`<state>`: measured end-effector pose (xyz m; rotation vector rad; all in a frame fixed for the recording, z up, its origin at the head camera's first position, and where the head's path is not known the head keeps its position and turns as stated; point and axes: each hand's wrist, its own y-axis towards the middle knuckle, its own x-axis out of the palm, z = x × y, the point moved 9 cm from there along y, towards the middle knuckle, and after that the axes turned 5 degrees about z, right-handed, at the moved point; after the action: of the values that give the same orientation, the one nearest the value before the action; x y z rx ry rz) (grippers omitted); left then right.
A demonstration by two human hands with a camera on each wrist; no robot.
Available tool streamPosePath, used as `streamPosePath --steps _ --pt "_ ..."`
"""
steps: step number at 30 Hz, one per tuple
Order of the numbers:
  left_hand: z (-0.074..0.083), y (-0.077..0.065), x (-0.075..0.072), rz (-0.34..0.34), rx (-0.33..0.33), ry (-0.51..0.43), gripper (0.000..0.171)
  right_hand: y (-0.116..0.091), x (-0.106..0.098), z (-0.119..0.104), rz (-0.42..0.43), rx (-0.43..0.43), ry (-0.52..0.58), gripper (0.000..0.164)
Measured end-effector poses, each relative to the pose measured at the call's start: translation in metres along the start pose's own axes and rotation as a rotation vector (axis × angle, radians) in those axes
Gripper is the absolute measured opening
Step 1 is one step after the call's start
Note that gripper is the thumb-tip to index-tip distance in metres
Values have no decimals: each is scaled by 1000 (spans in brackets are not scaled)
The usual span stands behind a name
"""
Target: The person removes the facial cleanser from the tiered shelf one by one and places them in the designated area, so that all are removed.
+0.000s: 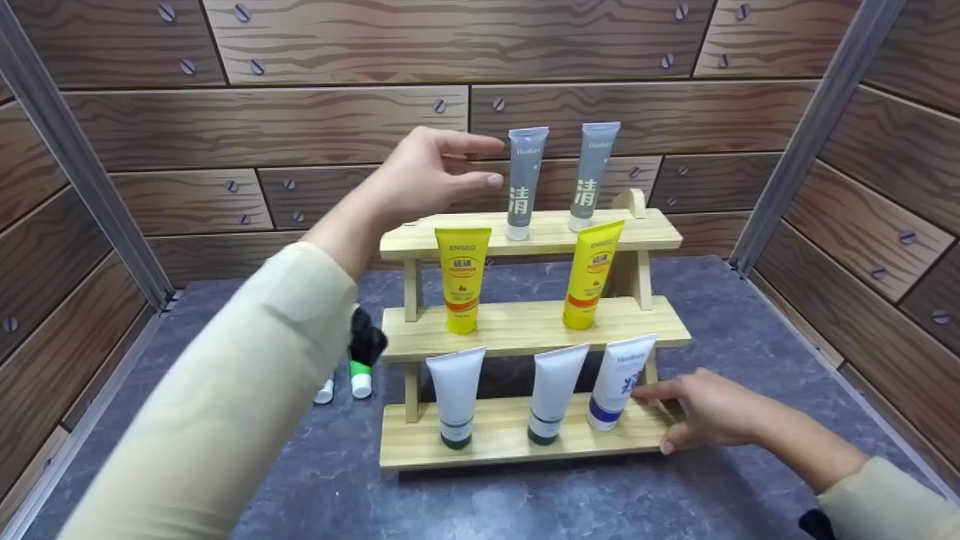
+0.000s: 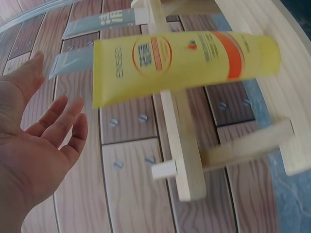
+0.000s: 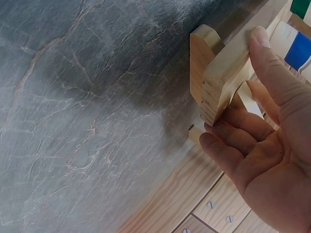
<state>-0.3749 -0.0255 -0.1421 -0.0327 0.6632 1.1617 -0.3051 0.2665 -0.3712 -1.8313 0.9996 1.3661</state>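
Note:
A three-tier wooden display rack (image 1: 420,450) carries tubes on each shelf. My left hand (image 1: 439,169) is beside the left grey tube (image 1: 525,180) on the top shelf, its fingers apart and holding nothing. In the left wrist view a gap shows between these fingers (image 2: 73,131) and the tubes. Another grey tube (image 1: 596,172) stands to the right. My right hand (image 1: 724,409) grips the right end of the bottom shelf (image 3: 233,68), thumb on one edge and fingers on the other. Its index finger is close to a white tube with a blue band (image 1: 621,379).
Two yellow tubes (image 1: 462,277) stand on the middle shelf, the right one tilted. Two plain white tubes (image 1: 456,394) are on the bottom shelf. Left of the rack, a green-and-white tube (image 1: 361,381) lies partly hidden behind my left sleeve. Wood-patterned walls (image 1: 337,45) surround the grey marbled surface.

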Motion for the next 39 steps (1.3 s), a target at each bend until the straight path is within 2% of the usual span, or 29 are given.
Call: streamPosePath --steps 2,3,4,6,9,16,23,33,39 --pt "-17 20 7 30 -9 -14 49 4 15 29 -6 -14 -1 72" --pt "-25 30 11 37 -4 -27 49 7 20 39 -18 4 7 73" --pt "-32 37 14 53 4 -41 48 8 25 47 -23 -8 15 75" --pt "-36 43 18 64 25 -52 47 10 29 50 -35 10 30 76" --pt "-39 46 24 74 37 -77 46 11 30 44 -57 50 50 79" --pt "-48 52 32 80 7 -88 43 12 28 40 -40 8 47 77" --pt "-49 59 38 68 2 -89 43 12 28 40 -49 27 55 78" --pt "-52 64 39 54 -37 -71 40 11 25 41 -54 45 48 79" --pt "-50 65 37 83 -41 -54 38 9 24 42 -56 48 50 79"
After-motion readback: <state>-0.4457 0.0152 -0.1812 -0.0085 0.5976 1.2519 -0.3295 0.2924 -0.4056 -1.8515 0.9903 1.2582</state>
